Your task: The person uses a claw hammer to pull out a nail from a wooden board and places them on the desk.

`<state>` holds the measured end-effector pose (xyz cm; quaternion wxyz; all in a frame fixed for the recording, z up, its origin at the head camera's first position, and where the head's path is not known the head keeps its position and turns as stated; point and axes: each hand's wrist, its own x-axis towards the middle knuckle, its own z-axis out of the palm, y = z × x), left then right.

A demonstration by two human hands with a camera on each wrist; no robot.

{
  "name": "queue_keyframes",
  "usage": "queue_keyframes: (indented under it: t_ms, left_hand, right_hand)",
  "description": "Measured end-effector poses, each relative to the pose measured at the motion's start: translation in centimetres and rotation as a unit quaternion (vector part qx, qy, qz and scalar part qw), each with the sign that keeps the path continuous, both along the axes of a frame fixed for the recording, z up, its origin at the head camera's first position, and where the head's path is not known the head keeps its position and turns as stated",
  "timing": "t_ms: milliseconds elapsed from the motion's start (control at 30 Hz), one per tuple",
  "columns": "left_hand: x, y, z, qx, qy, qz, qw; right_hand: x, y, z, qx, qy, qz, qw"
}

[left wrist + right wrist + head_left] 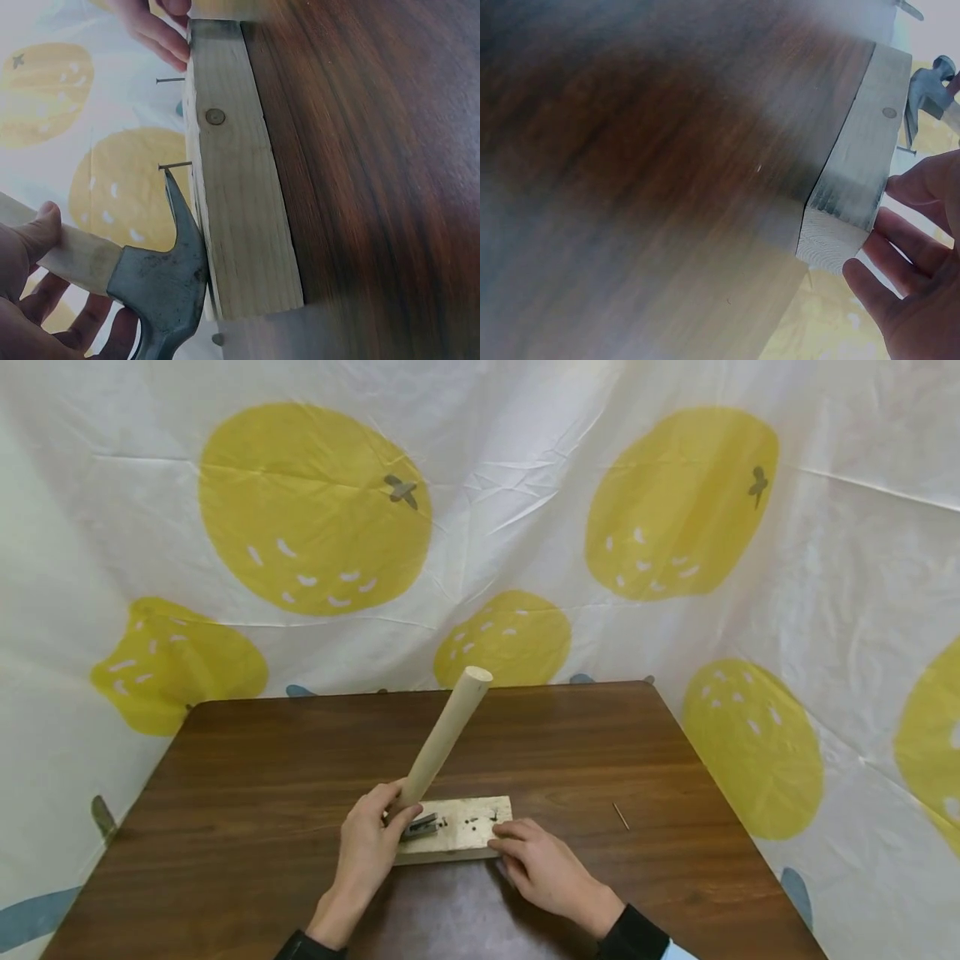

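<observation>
A claw hammer (169, 277) lies with its head on the wooden block (461, 837), its pale handle (450, 727) slanting up to the right. My left hand (367, 835) grips that handle close to the head. In the left wrist view, the claw tip meets a nail (175, 165) standing out of the block, just under its head. A second standing nail (171, 80) is farther along the same face. At the block's right end, my right hand (536, 864) holds the corner with its fingers; the right wrist view shows the block's end grain (829, 240) beside them.
A loose nail (621, 816) lies on the brown wooden table (285, 760), right of the block. Several small dark holes mark the block's top. Behind and beside the table hangs a white curtain (510, 485) with yellow fruit prints.
</observation>
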<state>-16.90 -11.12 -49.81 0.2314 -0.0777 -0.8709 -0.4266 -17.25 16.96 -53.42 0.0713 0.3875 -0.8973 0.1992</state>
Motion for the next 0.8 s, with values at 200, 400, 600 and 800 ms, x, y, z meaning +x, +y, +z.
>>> queue_keyframes:
  t_ms: [200, 400, 600, 800]
  left_hand:
    - [-0.2, 0.7, 0.0, -0.004, 0.009, -0.004, 0.9999]
    - [-0.2, 1.2, 0.2, -0.011, 0.020, -0.001, 0.9997]
    - [-0.6, 1.7, 0.0, -0.016, 0.034, 0.002, 0.9993]
    - [-0.8, 2.0, -0.2, -0.006, 0.035, 0.006, 0.9993]
  right_hand:
    - [0.1, 0.1, 0.0, -0.004, -0.011, -0.003, 1.000]
    - [0.1, 0.2, -0.2, -0.012, -0.002, 0.000, 1.000]
    - [-0.1, 0.1, -0.5, -0.019, 0.017, 0.001, 1.000]
    - [-0.2, 0.0, -0.7, -0.019, 0.028, -0.003, 0.999]
